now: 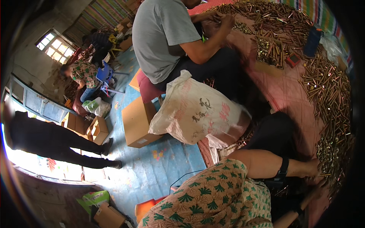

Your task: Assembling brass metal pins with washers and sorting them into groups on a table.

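My left hand, below a black wrist strap, reaches into the near side of a heap of thin brass-coloured metal pieces. Its fingers are bent closed, with one slim piece by their tips; whether they grip it is unclear. Close beside it, in shadow, is my right hand, its fingers too dim to read. The heap curves along the pinkish-red cloth. Shorter, smaller metal bits lie thick near my left hand.
A co-worker in a grey T-shirt sits beyond a white woven sack. On the cloth are a carton of metal pieces, a red-black device and a dark blue object. A cardboard box stands on the blue floor.
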Motion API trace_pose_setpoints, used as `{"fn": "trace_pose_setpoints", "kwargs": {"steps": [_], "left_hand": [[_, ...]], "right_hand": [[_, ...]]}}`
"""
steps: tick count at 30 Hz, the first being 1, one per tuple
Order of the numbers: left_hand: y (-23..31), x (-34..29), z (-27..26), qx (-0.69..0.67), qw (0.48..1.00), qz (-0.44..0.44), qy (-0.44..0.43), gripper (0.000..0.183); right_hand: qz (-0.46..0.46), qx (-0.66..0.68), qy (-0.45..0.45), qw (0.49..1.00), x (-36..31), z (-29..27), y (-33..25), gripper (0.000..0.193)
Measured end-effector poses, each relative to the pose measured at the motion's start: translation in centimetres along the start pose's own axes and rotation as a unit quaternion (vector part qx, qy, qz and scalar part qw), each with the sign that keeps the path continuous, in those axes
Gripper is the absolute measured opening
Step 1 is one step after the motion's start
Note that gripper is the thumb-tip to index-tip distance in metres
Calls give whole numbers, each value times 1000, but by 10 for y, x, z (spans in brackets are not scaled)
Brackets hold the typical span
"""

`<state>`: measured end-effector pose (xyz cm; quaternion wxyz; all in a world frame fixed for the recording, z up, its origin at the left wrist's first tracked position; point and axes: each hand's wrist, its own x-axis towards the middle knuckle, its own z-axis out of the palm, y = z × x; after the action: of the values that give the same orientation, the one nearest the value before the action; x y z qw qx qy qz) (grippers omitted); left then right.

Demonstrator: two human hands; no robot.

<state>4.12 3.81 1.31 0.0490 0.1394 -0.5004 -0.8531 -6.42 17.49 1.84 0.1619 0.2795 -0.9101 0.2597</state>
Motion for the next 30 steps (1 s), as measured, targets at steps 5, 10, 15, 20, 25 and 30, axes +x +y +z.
{"fn": "trace_pose_setpoints", "kwargs": {"steps": [5,10,15,20,25,30], "left_hand": [[-8,3,-2,-16,1000,-10,12,38],[5,-7,-2,-53,998,-33,-2,43],[6,-11,0,-23,999,-23,-5,40],[9,-15,0,-19,1000,-17,-1,34],[9,-14,-2,-21,999,-19,-18,30],[10,-18,-1,-13,1000,11,-1,24]], "right_hand": [[-13,-1,-15,1000,1,-5,-13,42],[-26,-16,-32,999,3,-14,-24,40],[-34,-20,-43,998,0,-19,-28,38],[-41,-28,-57,997,-1,-23,-37,36],[-50,-33,-67,996,0,-28,-49,35],[-57,-43,-83,994,-2,-34,-53,33]]}}
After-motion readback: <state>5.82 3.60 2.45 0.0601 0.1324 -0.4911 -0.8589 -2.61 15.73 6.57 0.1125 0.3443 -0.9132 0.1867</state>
